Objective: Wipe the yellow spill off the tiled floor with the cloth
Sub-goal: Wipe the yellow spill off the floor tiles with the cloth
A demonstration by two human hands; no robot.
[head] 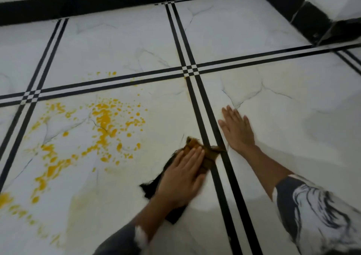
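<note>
A yellow spill (101,118) lies in blobs and droplets over the white marble-look floor tile (166,108), spreading left and down towards the frame's left edge. My left hand (181,174) presses flat, fingers straight, on a dark cloth (209,153) stained yellow-brown at its far end. The cloth lies right of the spill, across the double black tile line. My right hand (237,129) rests flat on the neighbouring tile to the right, fingers spread, holding nothing.
Double black lines (197,90) cross the floor in a grid. A black skirting (97,2) runs along the white wall at the back, with a wall corner (320,26) at the upper right. Faint yellowish smears (82,202) mark the tile below the spill.
</note>
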